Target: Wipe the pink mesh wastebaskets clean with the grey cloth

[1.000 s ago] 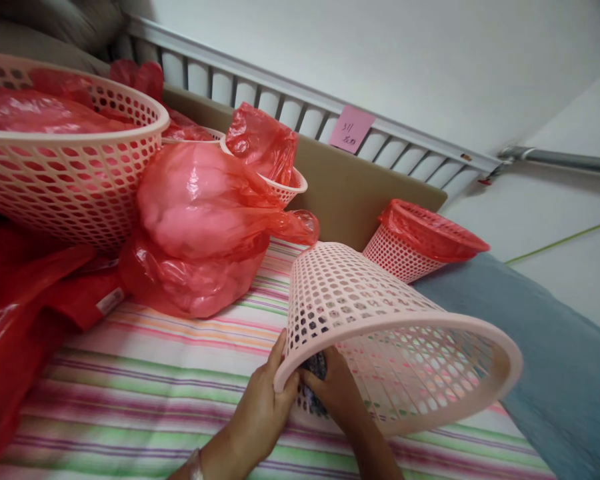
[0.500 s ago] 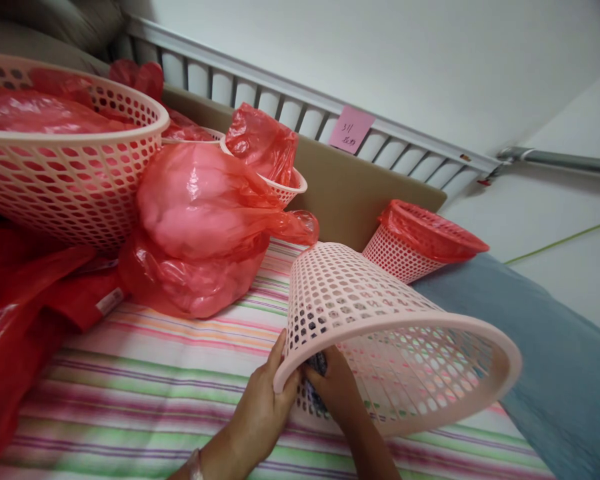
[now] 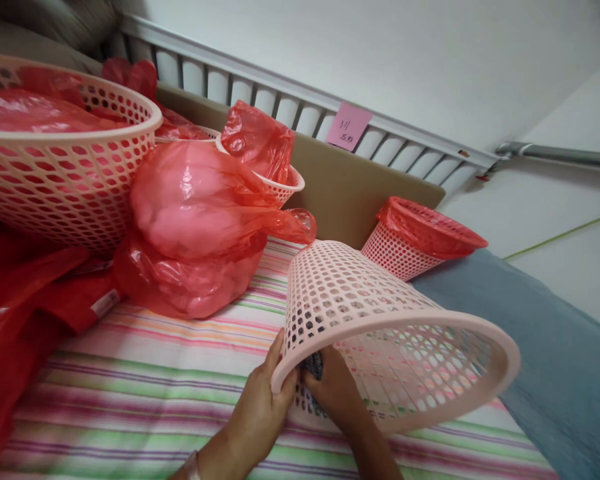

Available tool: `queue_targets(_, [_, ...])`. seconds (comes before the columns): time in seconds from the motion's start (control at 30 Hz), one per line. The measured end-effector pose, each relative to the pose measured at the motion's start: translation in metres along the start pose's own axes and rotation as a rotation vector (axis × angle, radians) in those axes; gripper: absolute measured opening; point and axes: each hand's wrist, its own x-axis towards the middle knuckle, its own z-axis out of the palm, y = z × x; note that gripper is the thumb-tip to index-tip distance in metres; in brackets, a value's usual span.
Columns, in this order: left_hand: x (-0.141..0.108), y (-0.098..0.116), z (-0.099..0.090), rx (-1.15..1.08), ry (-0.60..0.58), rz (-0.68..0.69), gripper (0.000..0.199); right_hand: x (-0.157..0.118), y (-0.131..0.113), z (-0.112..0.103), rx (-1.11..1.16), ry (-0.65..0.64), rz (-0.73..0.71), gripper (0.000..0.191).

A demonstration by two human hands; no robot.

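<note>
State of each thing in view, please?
Held basket: tipped, mouth partly toward camera
Left hand: gripping its rim
Dark cloth: bunched, partly hidden
Right hand: inside basket, closed on cloth
Bulging bag: filled, neck gathered
Large basket: holding red plastic
Lined basket: red plastic over rim
Pink note: written on

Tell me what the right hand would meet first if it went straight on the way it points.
The right hand touches the dark cloth, so that comes first; behind it, probably the side of the pink basket, though depth is unclear.
</note>
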Motion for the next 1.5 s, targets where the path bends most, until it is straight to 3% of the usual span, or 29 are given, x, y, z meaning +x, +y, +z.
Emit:
queue_targets(0.1, [0.000, 0.000, 0.000, -0.003, -0.005, -0.005, 0.059, -0.001, -0.002, 0.004, -0.014, -0.033, -0.009, 0.048])
queue_targets(0.43, [-0.001, -0.004, -0.002, -0.003, -0.006, 0.038, 0.059, -0.003, -0.022, 0.007, 0.199, 0.075, 0.139, 0.045])
queue_targets(0.57, [-0.002, -0.007, -0.001, 0.005, 0.006, 0.087, 0.054, -0.016, -0.034, 0.013, 0.257, 0.098, 0.065, 0.047])
queue_targets(0.77, [0.000, -0.007, -0.003, -0.031, 0.003, 0.077, 0.055, -0.013, -0.019, 0.011, 0.035, 0.024, -0.062, 0.050])
queue_targets(0.93, [0.004, 0.002, -0.014, 0.044, 0.006, 0.115, 0.056, -0.002, 0.003, -0.001, -0.235, -0.006, 0.133, 0.059])
queue_targets(1.03, [0.004, 0.002, -0.015, 0.062, 0.003, 0.138, 0.059, 0.002, 0.007, 0.000, -0.239, 0.010, 0.136, 0.057])
queue_targets(1.13, [0.003, -0.007, -0.006, 0.004, -0.016, 0.086, 0.064, 0.002, 0.005, 0.004, -0.166, 0.043, 0.124, 0.054])
queue_targets(1.27, [0.001, -0.017, 0.007, -0.071, -0.059, 0.035, 0.050, -0.001, -0.006, 0.011, 0.093, 0.077, 0.167, 0.045])
queue_targets(1.5, [-0.001, -0.010, 0.009, -0.097, -0.076, 0.071, 0.053, -0.010, -0.026, 0.011, 0.516, 0.100, 0.232, 0.054])
